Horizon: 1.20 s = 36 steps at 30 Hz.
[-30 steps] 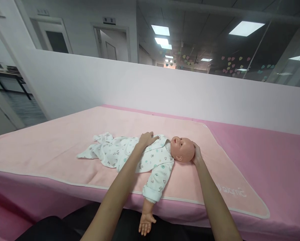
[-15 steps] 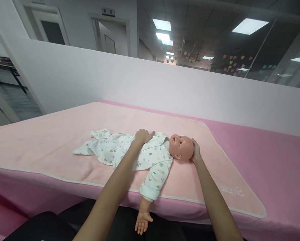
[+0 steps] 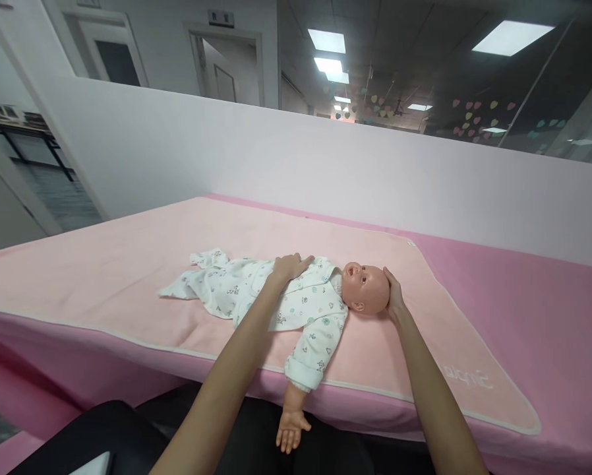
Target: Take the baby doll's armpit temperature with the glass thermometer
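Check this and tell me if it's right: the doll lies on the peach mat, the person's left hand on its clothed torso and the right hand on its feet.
One thing is wrong: the right hand is at the doll's head, not its feet, as the head-camera view shows. The doll does lie on the peach mat, the left hand on its clothed torso.

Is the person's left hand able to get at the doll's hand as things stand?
Probably yes. The left hand rests on the doll, so it would first have to come away, but the doll's hand hangs past the edge of the mat with nothing over it.
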{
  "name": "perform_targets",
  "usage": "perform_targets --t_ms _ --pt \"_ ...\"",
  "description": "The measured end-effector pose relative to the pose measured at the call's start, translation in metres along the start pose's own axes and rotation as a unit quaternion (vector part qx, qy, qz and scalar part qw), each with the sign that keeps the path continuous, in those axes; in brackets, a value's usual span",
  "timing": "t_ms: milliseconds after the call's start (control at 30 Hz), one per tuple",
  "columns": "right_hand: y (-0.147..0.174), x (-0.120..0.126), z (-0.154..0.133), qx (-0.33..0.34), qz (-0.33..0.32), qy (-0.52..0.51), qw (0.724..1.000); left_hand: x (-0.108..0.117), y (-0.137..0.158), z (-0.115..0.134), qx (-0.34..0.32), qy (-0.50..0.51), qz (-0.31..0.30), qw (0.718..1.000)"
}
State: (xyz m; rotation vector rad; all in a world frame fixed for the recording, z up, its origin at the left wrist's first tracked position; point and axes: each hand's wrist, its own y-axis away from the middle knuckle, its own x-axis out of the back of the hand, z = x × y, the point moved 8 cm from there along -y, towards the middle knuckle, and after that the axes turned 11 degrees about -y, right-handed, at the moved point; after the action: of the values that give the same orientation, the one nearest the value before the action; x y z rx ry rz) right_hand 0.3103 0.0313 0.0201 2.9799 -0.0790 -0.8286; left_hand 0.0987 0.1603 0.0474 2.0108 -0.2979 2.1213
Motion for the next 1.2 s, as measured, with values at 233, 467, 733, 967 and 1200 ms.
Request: perform_targets --t_ms 233,467,733,967,1200 --pt "-0.003 0.01 0.002 -0.005 0.017 -0.015 1.0 -0.003 -0.001 0.001 -0.004 0.001 0.001 1.0" --pt "-0.006 0.028 0.001 0.023 0.044 0.047 0.998 -0.009 -0.004 0.001 0.011 0.039 -0.007 0.999" --pt "-0.005 0.033 -0.002 0.034 0.088 0.017 0.995 -0.014 -0.006 -0.006 0.047 0.091 0.01 0.995" --pt "-0.004 0.055 -0.011 0.082 0.147 -0.033 0.985 -0.013 -0.004 -0.007 0.047 0.101 0.013 0.994" --pt "-0.002 0.066 -0.042 0.186 0.144 -0.096 0.967 -0.013 -0.004 -0.006 0.047 0.1 0.017 0.994"
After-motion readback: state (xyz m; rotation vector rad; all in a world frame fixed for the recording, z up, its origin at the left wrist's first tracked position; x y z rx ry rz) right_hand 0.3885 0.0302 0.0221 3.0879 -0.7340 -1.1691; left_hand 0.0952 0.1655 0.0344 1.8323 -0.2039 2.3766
